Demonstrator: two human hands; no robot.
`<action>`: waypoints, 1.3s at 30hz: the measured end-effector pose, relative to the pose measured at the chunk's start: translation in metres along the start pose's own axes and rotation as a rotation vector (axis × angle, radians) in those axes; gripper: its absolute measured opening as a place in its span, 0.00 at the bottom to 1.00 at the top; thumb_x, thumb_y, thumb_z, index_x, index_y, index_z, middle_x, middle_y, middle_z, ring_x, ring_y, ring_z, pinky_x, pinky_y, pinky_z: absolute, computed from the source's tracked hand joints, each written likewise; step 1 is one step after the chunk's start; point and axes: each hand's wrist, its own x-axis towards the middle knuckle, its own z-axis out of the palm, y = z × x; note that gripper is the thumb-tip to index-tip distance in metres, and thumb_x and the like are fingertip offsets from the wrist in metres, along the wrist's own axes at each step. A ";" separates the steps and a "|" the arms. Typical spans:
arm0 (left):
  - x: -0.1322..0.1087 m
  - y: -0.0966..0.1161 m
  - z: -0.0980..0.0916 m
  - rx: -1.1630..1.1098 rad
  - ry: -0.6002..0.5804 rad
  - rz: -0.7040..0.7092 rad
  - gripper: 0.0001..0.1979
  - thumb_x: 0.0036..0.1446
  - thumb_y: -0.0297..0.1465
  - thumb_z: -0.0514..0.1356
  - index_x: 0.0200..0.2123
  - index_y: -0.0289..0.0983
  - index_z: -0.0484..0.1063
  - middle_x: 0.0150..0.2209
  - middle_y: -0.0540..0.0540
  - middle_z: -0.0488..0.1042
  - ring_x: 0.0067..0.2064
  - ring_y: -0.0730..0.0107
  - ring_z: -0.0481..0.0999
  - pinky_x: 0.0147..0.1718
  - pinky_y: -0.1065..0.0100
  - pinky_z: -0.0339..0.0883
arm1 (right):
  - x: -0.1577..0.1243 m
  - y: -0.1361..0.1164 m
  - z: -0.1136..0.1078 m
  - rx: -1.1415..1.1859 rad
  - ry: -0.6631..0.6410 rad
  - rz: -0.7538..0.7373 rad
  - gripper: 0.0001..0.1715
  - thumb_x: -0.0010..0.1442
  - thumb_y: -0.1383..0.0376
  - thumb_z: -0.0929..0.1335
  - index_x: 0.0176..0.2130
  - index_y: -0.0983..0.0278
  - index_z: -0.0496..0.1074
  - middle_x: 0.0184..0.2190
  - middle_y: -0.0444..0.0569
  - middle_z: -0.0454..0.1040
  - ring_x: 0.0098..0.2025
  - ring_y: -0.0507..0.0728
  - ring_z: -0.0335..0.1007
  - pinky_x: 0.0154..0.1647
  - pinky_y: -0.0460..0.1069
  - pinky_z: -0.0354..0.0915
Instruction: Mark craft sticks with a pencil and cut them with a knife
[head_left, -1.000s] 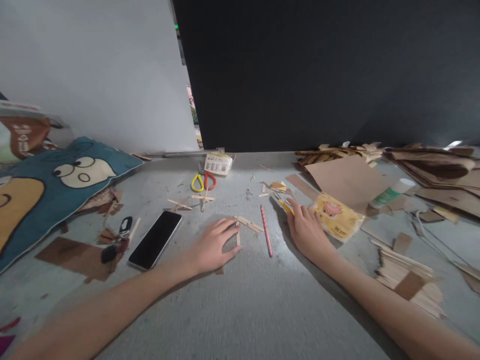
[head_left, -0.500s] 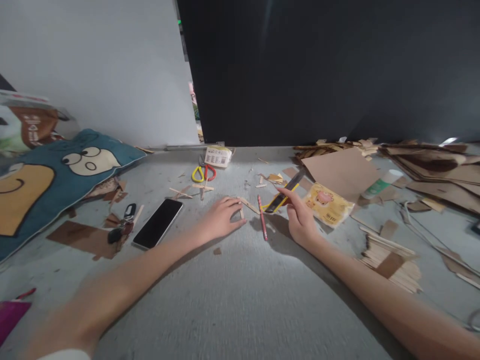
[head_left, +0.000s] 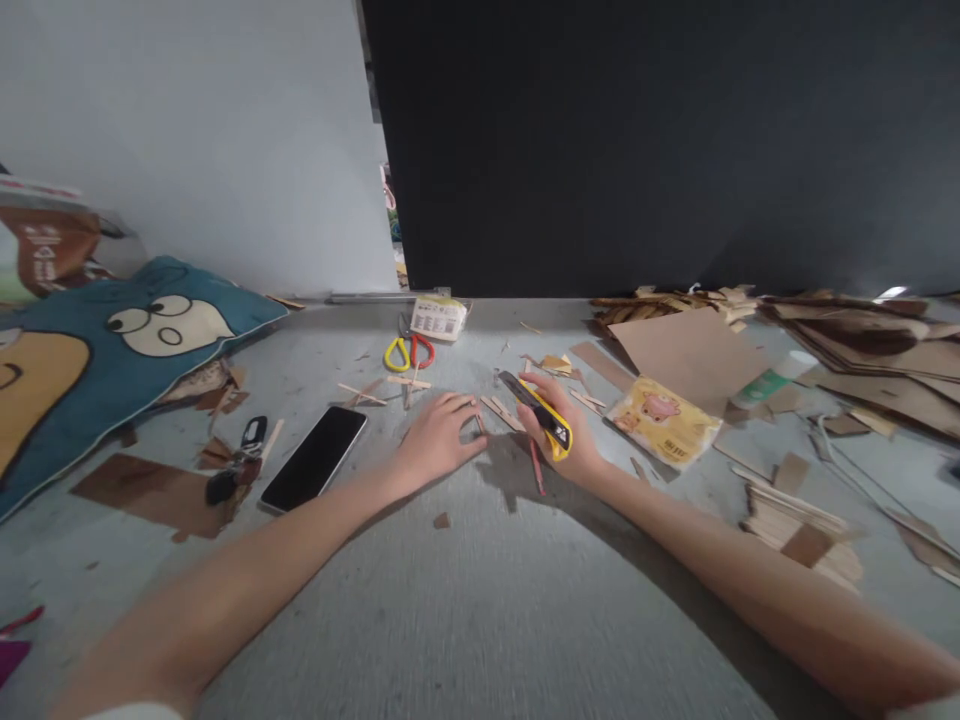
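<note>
Grey floor, cutter in right hand

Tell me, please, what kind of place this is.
Probably an informal craft corner, perhaps at home: cardboard sheets, a stack of wooden sticks and scissors lie scattered on a grey surface, and the right hand holds a utility knife.

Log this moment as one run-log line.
left hand: flat, touching wooden sticks | right hand: holds yellow utility knife | red pencil: beneath right hand
</note>
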 end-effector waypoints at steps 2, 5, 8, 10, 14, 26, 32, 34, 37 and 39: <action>0.000 -0.003 -0.001 0.002 0.005 -0.020 0.18 0.66 0.42 0.65 0.53 0.38 0.79 0.62 0.39 0.76 0.66 0.50 0.71 0.66 0.49 0.63 | 0.004 0.001 0.006 0.051 -0.002 0.024 0.28 0.70 0.48 0.65 0.60 0.61 0.69 0.39 0.54 0.82 0.36 0.62 0.79 0.39 0.55 0.73; 0.000 -0.004 -0.002 0.002 -0.006 -0.025 0.21 0.67 0.42 0.64 0.56 0.36 0.78 0.63 0.37 0.76 0.67 0.50 0.70 0.67 0.49 0.62 | 0.002 0.004 0.006 0.082 -0.003 -0.009 0.25 0.70 0.48 0.65 0.57 0.60 0.72 0.47 0.58 0.82 0.44 0.66 0.80 0.46 0.59 0.75; 0.003 -0.003 -0.003 0.013 -0.032 -0.035 0.21 0.64 0.42 0.67 0.54 0.36 0.79 0.60 0.37 0.78 0.63 0.48 0.73 0.64 0.49 0.65 | -0.003 0.009 0.001 0.088 -0.029 -0.020 0.22 0.71 0.50 0.66 0.57 0.58 0.74 0.45 0.56 0.82 0.39 0.63 0.80 0.45 0.58 0.75; 0.005 -0.001 -0.004 0.010 -0.021 -0.039 0.19 0.62 0.42 0.69 0.52 0.38 0.80 0.57 0.39 0.79 0.60 0.48 0.75 0.62 0.49 0.67 | -0.002 0.013 -0.001 0.087 -0.019 -0.022 0.20 0.71 0.51 0.67 0.55 0.57 0.75 0.43 0.54 0.83 0.36 0.61 0.80 0.42 0.57 0.75; 0.010 -0.001 -0.004 0.011 0.019 -0.021 0.19 0.63 0.43 0.68 0.51 0.38 0.80 0.56 0.39 0.80 0.60 0.49 0.75 0.60 0.49 0.69 | 0.008 0.021 0.001 0.105 0.025 0.017 0.21 0.68 0.47 0.68 0.49 0.59 0.78 0.34 0.51 0.83 0.32 0.60 0.80 0.34 0.54 0.74; 0.016 -0.005 0.010 -0.044 0.069 -0.061 0.21 0.59 0.36 0.69 0.54 0.37 0.79 0.59 0.37 0.79 0.63 0.47 0.75 0.64 0.46 0.67 | 0.041 0.019 0.027 0.280 -0.070 0.093 0.26 0.58 0.41 0.74 0.38 0.59 0.70 0.22 0.44 0.76 0.21 0.57 0.72 0.23 0.51 0.69; 0.006 -0.001 0.009 -0.122 0.062 -0.065 0.26 0.57 0.38 0.70 0.59 0.40 0.76 0.61 0.39 0.78 0.66 0.45 0.73 0.66 0.43 0.66 | 0.033 0.020 0.021 0.166 -0.128 -0.022 0.19 0.65 0.46 0.70 0.38 0.58 0.75 0.25 0.46 0.77 0.27 0.57 0.74 0.33 0.53 0.72; 0.005 -0.001 0.008 -0.135 0.049 -0.072 0.27 0.58 0.38 0.70 0.60 0.40 0.75 0.62 0.38 0.77 0.67 0.45 0.71 0.67 0.43 0.64 | 0.032 0.019 0.018 0.199 -0.192 -0.005 0.20 0.66 0.46 0.69 0.40 0.59 0.76 0.22 0.44 0.76 0.25 0.57 0.74 0.31 0.53 0.71; 0.005 0.000 0.007 -0.142 0.022 -0.084 0.27 0.60 0.40 0.68 0.61 0.40 0.75 0.63 0.39 0.76 0.69 0.45 0.69 0.67 0.43 0.64 | 0.032 0.018 0.016 0.232 -0.252 0.024 0.21 0.68 0.45 0.68 0.40 0.60 0.75 0.21 0.43 0.76 0.23 0.55 0.72 0.30 0.51 0.70; 0.006 0.001 0.006 -0.136 0.016 -0.089 0.26 0.61 0.41 0.68 0.61 0.41 0.75 0.63 0.40 0.77 0.70 0.45 0.68 0.66 0.44 0.65 | 0.033 0.018 0.017 0.237 -0.271 0.013 0.22 0.68 0.45 0.68 0.39 0.60 0.75 0.21 0.43 0.76 0.24 0.55 0.72 0.30 0.51 0.69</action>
